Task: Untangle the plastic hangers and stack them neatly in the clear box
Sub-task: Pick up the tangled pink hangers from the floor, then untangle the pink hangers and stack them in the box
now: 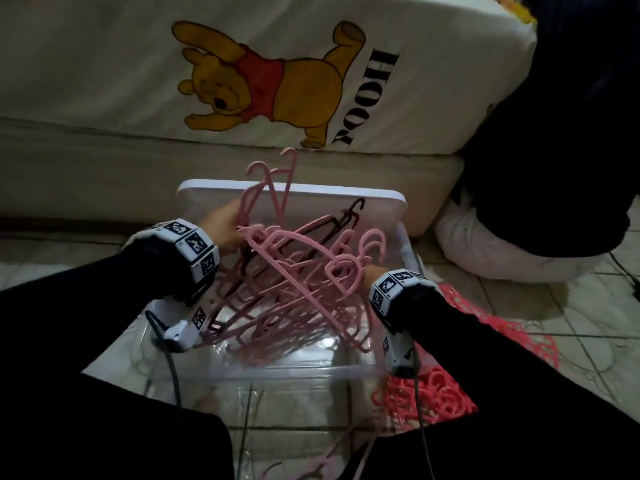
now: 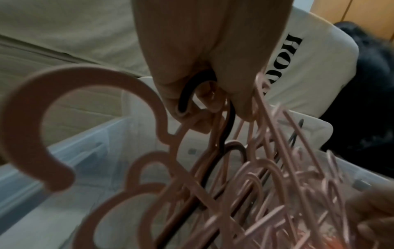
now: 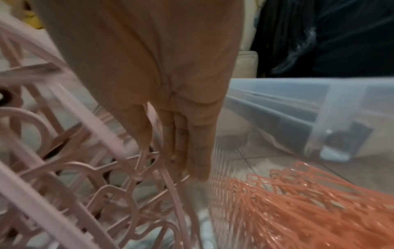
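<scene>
Above the clear plastic box (image 1: 194, 192), tangled pink plastic hangers (image 1: 291, 271) are clenched by the left hand (image 1: 225, 226); right hand (image 3: 170, 118) fingers extended among them. Light, stiff, snag-prone; best held near hooks.

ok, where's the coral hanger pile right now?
Head view, lower right: coral hangers lie on the floor outside the clear box, just below the right hand.
</scene>
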Demonstrator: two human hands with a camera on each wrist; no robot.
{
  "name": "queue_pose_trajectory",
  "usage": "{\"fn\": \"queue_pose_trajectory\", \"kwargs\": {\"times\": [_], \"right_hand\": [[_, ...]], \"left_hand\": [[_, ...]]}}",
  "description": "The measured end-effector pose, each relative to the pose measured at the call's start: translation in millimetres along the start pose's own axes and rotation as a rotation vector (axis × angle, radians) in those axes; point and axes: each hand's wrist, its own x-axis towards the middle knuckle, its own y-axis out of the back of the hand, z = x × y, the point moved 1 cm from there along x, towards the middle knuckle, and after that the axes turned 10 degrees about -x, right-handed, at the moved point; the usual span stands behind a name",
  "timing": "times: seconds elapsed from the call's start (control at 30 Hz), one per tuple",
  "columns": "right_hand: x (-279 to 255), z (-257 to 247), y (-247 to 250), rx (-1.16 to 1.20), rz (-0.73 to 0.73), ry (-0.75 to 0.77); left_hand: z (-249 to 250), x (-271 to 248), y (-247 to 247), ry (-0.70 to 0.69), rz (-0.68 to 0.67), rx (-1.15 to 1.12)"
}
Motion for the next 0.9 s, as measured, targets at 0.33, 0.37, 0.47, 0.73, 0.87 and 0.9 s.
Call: {"fn": "queue_pose_trajectory", "kwargs": {"times": [0.33, 0.37, 0.47, 0.73, 0.87, 0.9], "right_hand": [[-32.4, -27.5, 27.2, -0.035, 0.043, 0.097], [-39.3, -31.6, 34.8, 0.0, 0.036, 0.151], [-64.5, -44.7, 55.7, -0.014, 0.091, 0.35], [-136.6, -84.5, 50.8, -0.064, 0.074, 0.915], [-163.8, -103.3, 17.0, -0.269, -0.155, 1.057], [-168.7, -105.5, 7.5, -0.381, -0.163, 1.075]], "left_hand": [[0.1, -2.3, -6.8, -0.003, -0.16, 0.075], [0.9, -1.6, -6.6, -0.017, -0.161, 0.087], [3.5, 1.3, -5.1, -0.034, -0.138, 0.1], [8.6, 2.8, -5.6, -0.045, -0.089, 0.153], [10.8, 1.2, -4.2, -0.057, -0.081, 0.171], [11.5, 0.5, -3.9, -0.059, -0.077, 0.177]]}}
